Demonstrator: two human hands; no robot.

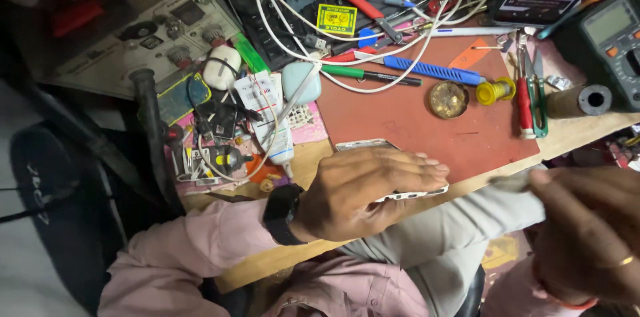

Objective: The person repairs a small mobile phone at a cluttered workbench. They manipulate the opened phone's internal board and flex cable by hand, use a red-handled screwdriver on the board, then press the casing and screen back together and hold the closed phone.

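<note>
Phone (363, 146) lies at worktop (573, 136) front edge, pinned flat beneath spread left hand (363, 190); right hand (587, 230) pinches thin tool (510, 184). Judged: opening step; steady prying needed.

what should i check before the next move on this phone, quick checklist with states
1. Phone held down: ok, the left hand lies flat over it at the front edge of the red mat.
2. Phone fully on the mat: not ok, its near end sticks out past the mat edge.
3. Right hand grip: cannot tell, it is blurred; something thin and grey shows at its fingertips.
4. Space around the phone: ok, the mat just behind it is bare.
5. Tools at hand: ok, the blue pry tool and red screwdriver lie on the mat.
6. White cables: ok, they lie apart from the phone.
</note>
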